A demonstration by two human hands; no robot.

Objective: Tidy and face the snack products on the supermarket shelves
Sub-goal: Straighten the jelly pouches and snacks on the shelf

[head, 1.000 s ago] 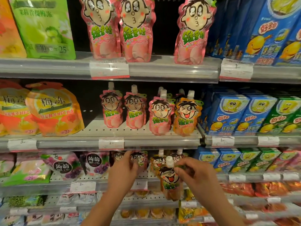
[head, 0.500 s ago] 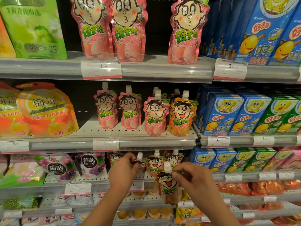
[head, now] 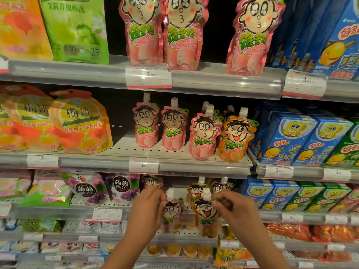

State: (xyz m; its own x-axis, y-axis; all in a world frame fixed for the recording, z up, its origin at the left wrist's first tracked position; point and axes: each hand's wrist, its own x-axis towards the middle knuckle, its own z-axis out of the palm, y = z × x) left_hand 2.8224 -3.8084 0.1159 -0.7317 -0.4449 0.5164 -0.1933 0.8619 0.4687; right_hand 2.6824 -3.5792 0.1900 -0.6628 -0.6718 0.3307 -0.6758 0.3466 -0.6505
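Since 1 second ago, left hand (head: pixel 146 208) has drawn a purple spouted jelly pouch with a cartoon face (head: pixel 172 212) forward from the third shelf (head: pixel 58 212); before, it reached in behind the price rail. Right hand (head: pixel 236 210) holds its brown-orange spouted pouch with a laughing cartoon face (head: pixel 206 216) much as before.

Head view: left fingers curl round the purple pouch's left edge, pinching it. Right fingers pinch the brown-orange pouch at its upper right corner, beside the white cap. Both pouches stand upright, just beside each other, in front of the third shelf's rail. 2 more orange spouted pouches (head: pixel 196 191) stand behind them. Above, on the second shelf (head: pixel 120 150), 3 pink peach pouches (head: pixel 173 129) and 1 orange winking-face pouch (head: pixel 236 138) face forward.
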